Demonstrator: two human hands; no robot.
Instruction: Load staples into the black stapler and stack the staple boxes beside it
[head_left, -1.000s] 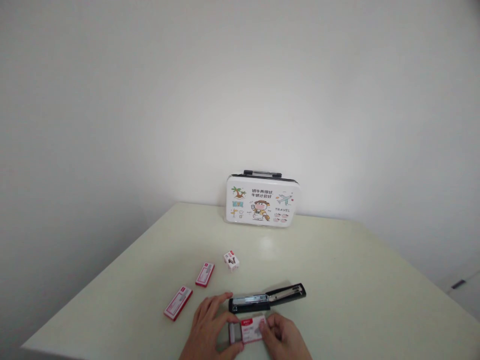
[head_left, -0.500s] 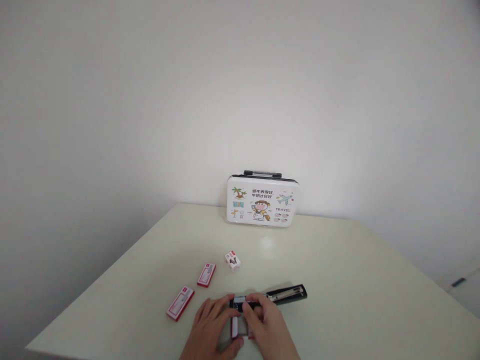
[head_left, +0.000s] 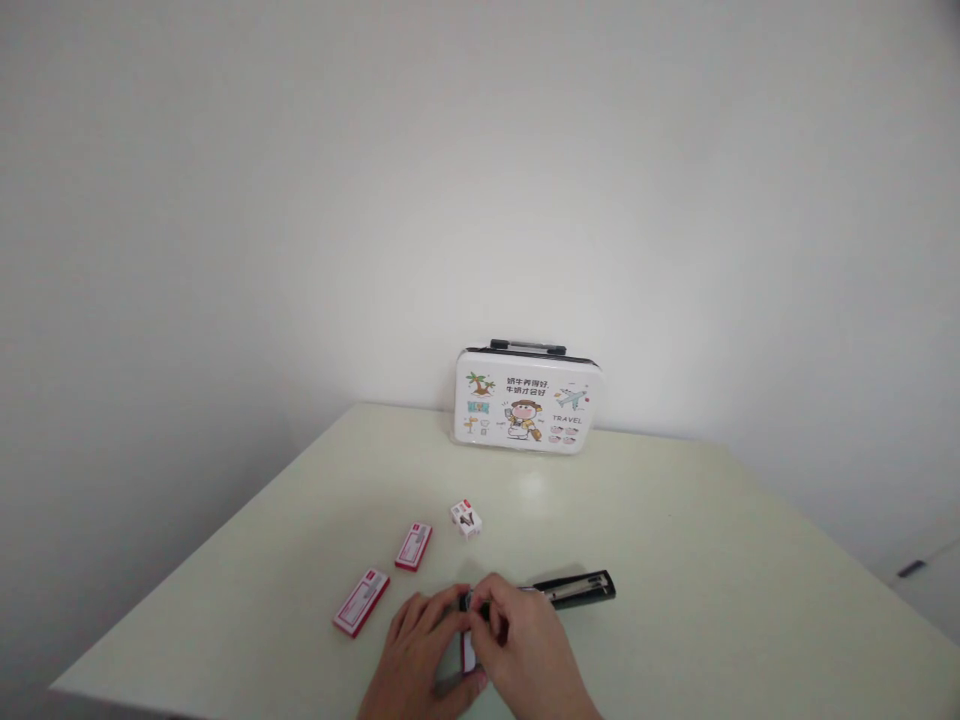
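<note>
A black stapler [head_left: 581, 588] lies opened out on the table, its metal magazine showing at the right end. My left hand [head_left: 420, 650] has its fingertips closed on the stapler's left end. The thumb of that hand is by a red-and-white staple box [head_left: 468, 655], mostly covered by my hands. My right hand [head_left: 529, 640] is closed in a pinch over the left part of the stapler. Whatever lies between its fingertips is too small and hidden to name.
Two red-and-white staple boxes [head_left: 361, 602] [head_left: 414, 547] lie left of my hands. A small white box with a dark picture [head_left: 466, 518] is beyond them. A white cartoon-printed case [head_left: 528, 402] with a black handle stands against the wall at the table's back.
My right hand has shifted slightly left along the stapler, and its fingers have drawn together, covering the pale strip and most of the box seen before. My left hand stays nearly in place.
</note>
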